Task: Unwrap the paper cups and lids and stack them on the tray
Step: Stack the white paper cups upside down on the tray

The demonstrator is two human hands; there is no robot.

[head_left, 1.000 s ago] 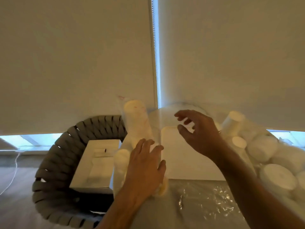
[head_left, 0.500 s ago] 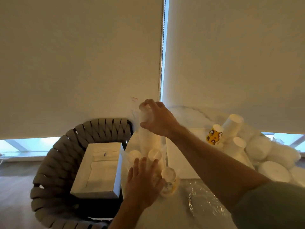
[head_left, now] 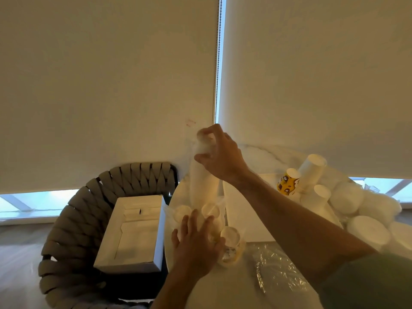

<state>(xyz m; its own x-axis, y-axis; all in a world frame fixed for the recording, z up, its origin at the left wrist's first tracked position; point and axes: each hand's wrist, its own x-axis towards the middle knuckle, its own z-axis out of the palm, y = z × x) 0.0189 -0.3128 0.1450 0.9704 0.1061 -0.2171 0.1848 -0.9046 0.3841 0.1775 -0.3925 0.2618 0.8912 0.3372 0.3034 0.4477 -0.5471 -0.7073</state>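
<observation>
Sitting at the far left, a woven chair [head_left: 73, 221] holds an open white box [head_left: 133, 233], pulled up just beside the round tabletop [head_left: 227, 286]. At the tabletop's left edge a tall wrapped stack of paper cups [head_left: 201, 184] stands roughly upright, with shorter wrapped cup stacks [head_left: 209, 211] crowded round its base. The left hand [head_left: 196, 244] lies over those lower stacks, fingers spread and fairly straight, its grip loose and pressing rather than closing. The right hand [head_left: 219, 157] has its grip clamped on the top of the tall stack, thumb below and fingers curled over the cap, where the plastic wrap bunches. Its forearm crosses in front of a flat white tray [head_left: 243, 224] and hides much of it. Nearer the viewer, crumpled clear plastic [head_left: 276, 273] lies on the tabletop. To the right, a yellow printed cup [head_left: 287, 181] leans among plain white cup stacks [head_left: 312, 168], and wrapped rolls of lids [head_left: 367, 228] pile up at the right edge. Roller blinds [head_left: 100, 85] fill the background.
</observation>
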